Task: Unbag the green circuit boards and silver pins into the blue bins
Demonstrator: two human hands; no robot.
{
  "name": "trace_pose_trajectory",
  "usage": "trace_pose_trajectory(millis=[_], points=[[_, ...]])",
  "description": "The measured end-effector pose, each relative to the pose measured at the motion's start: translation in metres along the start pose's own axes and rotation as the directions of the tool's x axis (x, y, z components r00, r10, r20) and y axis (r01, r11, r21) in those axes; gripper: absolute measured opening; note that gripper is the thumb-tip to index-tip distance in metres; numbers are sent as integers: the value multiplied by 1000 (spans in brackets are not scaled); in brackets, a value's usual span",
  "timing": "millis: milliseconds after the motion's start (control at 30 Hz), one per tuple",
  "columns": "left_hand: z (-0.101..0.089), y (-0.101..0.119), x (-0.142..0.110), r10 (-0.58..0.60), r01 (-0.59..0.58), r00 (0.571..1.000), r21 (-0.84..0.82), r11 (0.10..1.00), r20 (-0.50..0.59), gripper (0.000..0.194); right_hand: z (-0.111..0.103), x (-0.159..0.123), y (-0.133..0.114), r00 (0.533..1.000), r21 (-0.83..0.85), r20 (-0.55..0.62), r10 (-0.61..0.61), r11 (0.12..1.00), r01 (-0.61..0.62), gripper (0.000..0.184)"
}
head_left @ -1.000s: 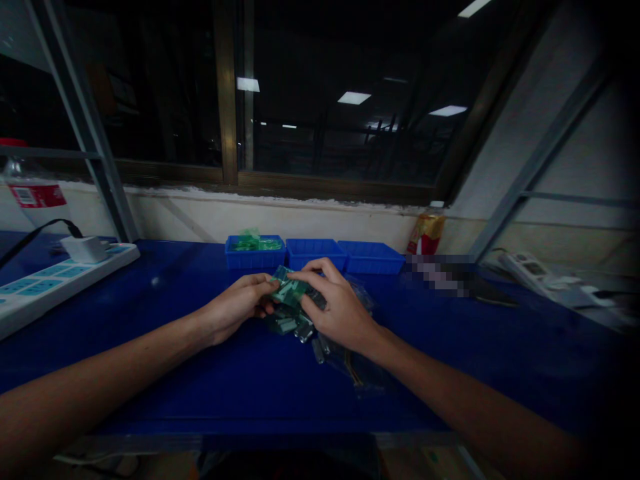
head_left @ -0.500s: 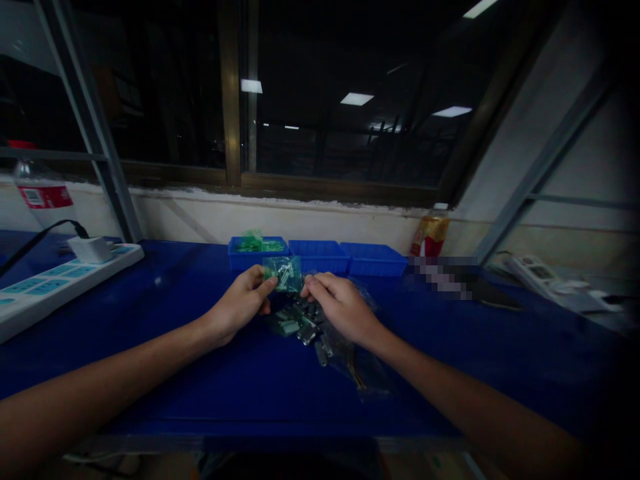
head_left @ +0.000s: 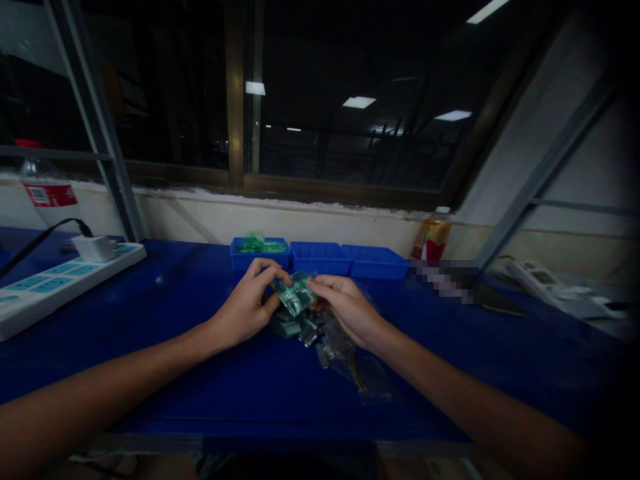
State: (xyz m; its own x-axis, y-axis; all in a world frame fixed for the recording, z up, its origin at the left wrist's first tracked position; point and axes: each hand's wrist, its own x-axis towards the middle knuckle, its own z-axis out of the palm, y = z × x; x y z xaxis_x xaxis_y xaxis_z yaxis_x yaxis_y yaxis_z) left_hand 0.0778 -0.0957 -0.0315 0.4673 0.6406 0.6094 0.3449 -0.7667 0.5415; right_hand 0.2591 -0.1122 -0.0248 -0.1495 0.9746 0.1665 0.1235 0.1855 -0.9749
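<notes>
A small translucent green plastic bag (head_left: 297,300) is held up above the blue table, with pale pieces inside it. My right hand (head_left: 345,303) pinches its right edge between thumb and fingers. At its left side my left hand (head_left: 250,300) has curled fingers gripping the upper left corner. Beneath the bag lies a pile of small metal parts (head_left: 310,333), partly hidden by my hands, with more green bags (head_left: 289,327) among them. Beside my right wrist rests a clear plastic bag (head_left: 373,383) with thin brownish strips in it.
Three blue trays stand along the wall: a left tray (head_left: 260,261) with green plastic bags, a middle tray (head_left: 320,260) and a right tray (head_left: 376,265). A power strip (head_left: 75,277) lies left, a red-gold packet (head_left: 431,241) back right. A dark flat object (head_left: 493,298) lies right.
The green bag was lowered and turned between my hands. My right hand, first over its top, now pinches its right edge; my left fingers shifted from its lower left to its upper left.
</notes>
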Motion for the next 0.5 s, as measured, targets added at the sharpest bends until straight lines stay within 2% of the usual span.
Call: trace_pose_trajectory(millis=[100, 167, 200, 267, 300, 367, 433, 500], points=[[2, -5, 1, -64, 65, 998, -36, 997, 15, 22, -2, 1, 1, 993, -95, -82, -90, 992, 82, 25], [3, -6, 1, -117, 118, 993, -60, 991, 30, 19, -4, 0, 0, 971, -265, -130, -200, 951, 160, 23], [3, -6, 2, -155, 157, 987, -72, 985, 37, 19, -4, -1, -1, 949, -387, -138, -282, 898, 210, 21], [3, -2, 3, -275, 282, 959, -160, 946, 68, 27, -5, -6, -4, 888, -617, -95, -450, 726, 303, 19], [2, 0, 3, -349, 365, 931, -248, 898, 107, 33, -4, -8, -5, 857, -693, -50, -513, 636, 340, 18], [1, 4, 4, -464, 528, 849, -456, 717, 253, 47, -3, -13, -7, 818, -755, 51, -573, 514, 406, 18], [1, 6, 5, -502, 635, 768, -581, 509, 399, 55, -1, -17, -8, 801, -754, 153, -579, 455, 473, 19], [1, 6, 6, -523, 676, 726, -604, 423, 446, 52, -1, -18, -8, 788, -740, 242, -566, 418, 527, 19]])
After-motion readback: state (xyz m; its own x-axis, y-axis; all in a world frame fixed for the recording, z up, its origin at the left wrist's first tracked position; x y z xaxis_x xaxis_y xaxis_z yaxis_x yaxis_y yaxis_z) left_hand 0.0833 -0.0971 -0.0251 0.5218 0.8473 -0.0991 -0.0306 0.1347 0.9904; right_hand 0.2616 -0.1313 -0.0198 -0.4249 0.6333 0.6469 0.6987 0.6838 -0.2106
